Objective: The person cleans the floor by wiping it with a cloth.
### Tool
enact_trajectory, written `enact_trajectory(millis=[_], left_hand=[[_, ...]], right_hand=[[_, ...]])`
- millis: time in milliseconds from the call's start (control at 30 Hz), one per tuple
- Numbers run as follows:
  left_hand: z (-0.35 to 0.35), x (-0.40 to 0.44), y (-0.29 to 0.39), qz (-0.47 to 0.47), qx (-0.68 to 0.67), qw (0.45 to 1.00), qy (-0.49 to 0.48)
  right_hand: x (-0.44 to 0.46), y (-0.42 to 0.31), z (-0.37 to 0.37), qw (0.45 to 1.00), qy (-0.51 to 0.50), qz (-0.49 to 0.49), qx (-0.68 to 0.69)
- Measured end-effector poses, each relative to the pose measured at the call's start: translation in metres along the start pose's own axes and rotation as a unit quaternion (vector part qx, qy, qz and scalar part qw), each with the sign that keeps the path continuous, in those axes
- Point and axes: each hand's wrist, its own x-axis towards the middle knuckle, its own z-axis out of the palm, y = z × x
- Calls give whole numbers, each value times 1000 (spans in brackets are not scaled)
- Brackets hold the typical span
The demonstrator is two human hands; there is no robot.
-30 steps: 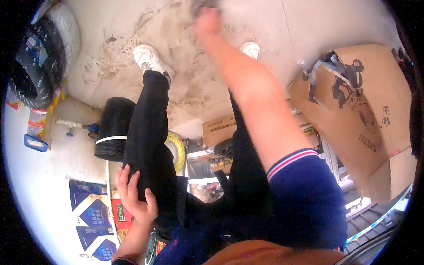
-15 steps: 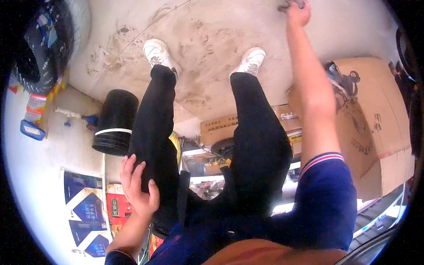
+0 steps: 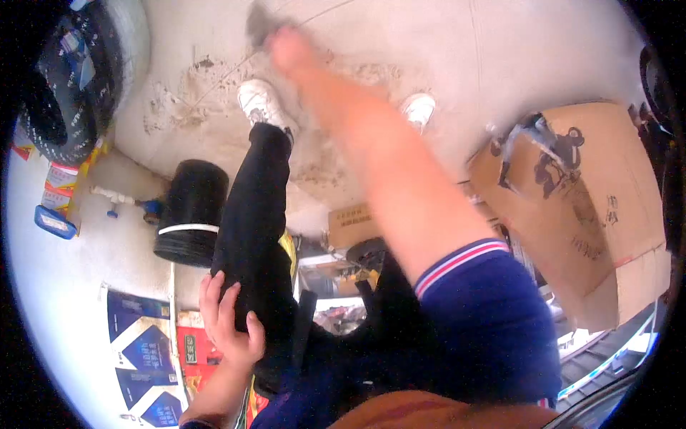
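My right hand (image 3: 291, 51) is stretched out over the dirty floor (image 3: 371, 43), above my white shoe (image 3: 260, 101). Its fingers are closed on a dark grey rag-like thing (image 3: 261, 26), blurred by motion. Dark smudges mark the floor around both shoes. My left hand (image 3: 234, 322) rests on the black trouser leg (image 3: 254, 207) near the knee, fingers apart and holding nothing.
A black bucket (image 3: 191, 207) stands left of my leg. Tyres (image 3: 78, 86) are at the upper left. A large cardboard box (image 3: 579, 193) with plastic on it is at the right. Blue and white posters (image 3: 146, 350) show at the lower left.
My right hand swung out to the right, then back left across the floor with the grey thing. My left hand stays on the leg.
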Motion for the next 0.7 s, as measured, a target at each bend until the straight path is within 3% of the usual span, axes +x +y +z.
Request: enact_trajectory(millis=[67, 167, 300, 400, 433, 467, 533, 633, 700], left_hand=[[3, -2, -3, 3, -15, 1000, 5], [3, -8, -1, -8, -23, 1000, -18], [8, -12, -1, 9, -51, 999, 5], [5, -13, -6, 14, -69, 997, 13], [7, -14, -9, 20, -74, 997, 16], [7, -15, -11, 10, -77, 997, 17], [4, -11, -13, 15, -73, 997, 18], [1, -6, -21, 14, -59, 998, 14], [3, -6, -20, 5, -52, 999, 13]], right_hand=[[-14, -45, 6, 964, 31, 119, 235], [-45, -58, -25, 881, 135, 199, 408], [-51, 47, -57, 820, 237, 218, 473], [-69, 153, -148, 827, 328, 272, 366], [-76, 168, -194, 791, 258, 305, 463], [-73, 190, -216, 794, 323, 311, 410], [-65, 273, -210, 787, 429, 291, 335], [-49, 316, -229, 810, 345, 424, 210], [-18, 310, -208, 825, 346, 405, 191]])
